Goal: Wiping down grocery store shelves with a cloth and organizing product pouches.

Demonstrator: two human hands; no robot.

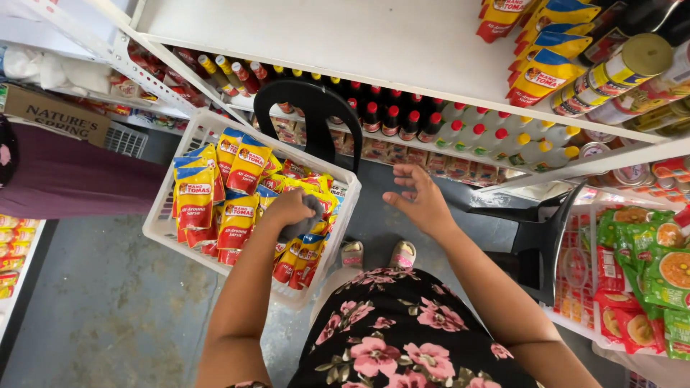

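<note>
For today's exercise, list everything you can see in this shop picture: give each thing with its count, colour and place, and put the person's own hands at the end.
White plastic crate: one, on a black chair, left of centre.
Yellow, blue and red sauce pouches: many, standing in the crate; more on the top shelf at right.
Black plastic chair: one, under the crate.
White metal shelf: several tiers, across the top.
Red-capped dark bottles: a row, lower shelf, centre.
Green and red packets: many, right edge.
Brown cardboard box: one, upper left.
Grey cloth: one, over the crate.
Left hand: grips the cloth.
Right hand: open, empty, beside the crate.
</note>
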